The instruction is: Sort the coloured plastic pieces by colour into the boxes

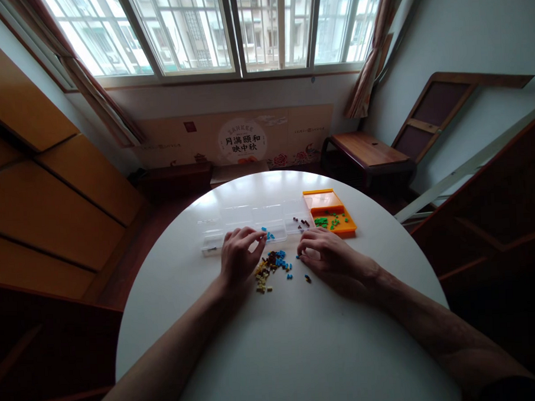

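Note:
My left hand [241, 255] is closed in a pinch at the front edge of a clear plastic compartment box [233, 217]. A small blue toy brick [263, 229] shows at its fingertips, and several more blue bricks lie in the compartment just beyond. My right hand [320, 249] rests low over the table, its thumb and fingers pinched on another blue brick [297, 256]. Between the hands spreads a pile of small bricks [270, 264] in blue, dark brown and yellow. Two loose pieces, a blue brick [289, 276] and a dark one [307, 278], lie nearer to me.
Behind my right hand stands an orange box [348, 227] with its lid raised, holding green bricks [321, 222]. Dark brown bricks [300, 222] sit in the clear box's right end. Everything stands on a round white table [292, 353]. A wooden stool [367, 149] is beyond it.

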`<state>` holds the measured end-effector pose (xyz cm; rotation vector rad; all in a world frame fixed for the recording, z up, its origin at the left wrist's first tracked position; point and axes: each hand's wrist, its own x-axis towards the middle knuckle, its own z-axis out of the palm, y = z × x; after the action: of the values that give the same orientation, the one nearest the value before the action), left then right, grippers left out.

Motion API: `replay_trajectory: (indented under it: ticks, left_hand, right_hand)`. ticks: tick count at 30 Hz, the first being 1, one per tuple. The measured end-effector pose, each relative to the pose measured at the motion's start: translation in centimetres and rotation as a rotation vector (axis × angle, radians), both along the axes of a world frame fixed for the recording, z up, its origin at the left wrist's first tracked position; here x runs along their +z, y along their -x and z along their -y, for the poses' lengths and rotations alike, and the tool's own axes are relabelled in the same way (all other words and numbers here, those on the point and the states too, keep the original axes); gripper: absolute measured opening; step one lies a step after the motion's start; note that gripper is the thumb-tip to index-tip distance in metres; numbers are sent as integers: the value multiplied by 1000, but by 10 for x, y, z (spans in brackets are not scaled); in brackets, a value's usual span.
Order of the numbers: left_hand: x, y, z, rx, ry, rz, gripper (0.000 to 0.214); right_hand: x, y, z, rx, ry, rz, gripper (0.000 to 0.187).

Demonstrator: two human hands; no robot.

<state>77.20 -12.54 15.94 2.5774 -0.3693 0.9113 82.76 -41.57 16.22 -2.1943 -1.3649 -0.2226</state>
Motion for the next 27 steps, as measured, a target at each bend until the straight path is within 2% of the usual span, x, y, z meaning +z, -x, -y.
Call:
replay_trajectory:
  ticks: [11, 16, 18, 22, 27]
  left_hand:
    - [-1, 0, 0, -24, 8, -19, 18]
    - [-1, 1, 0, -57, -3, -10, 17]
    - [-2, 1, 0, -86, -14, -10, 16]
    - [-3, 1, 0, -248, -35, -23, 14]
    - [-6, 4, 4, -500, -161, -110, 17]
  right_hand:
    - [-3, 0, -2, -42, -1, 16, 19]
    - [-4, 1, -5, -24, -6, 14, 5]
    - [-5, 1, -7, -7, -26, 17, 5]
    - [-5, 2, -8, 2, -67, 49, 7]
    - [-6, 3, -11, -10, -165, 76, 9]
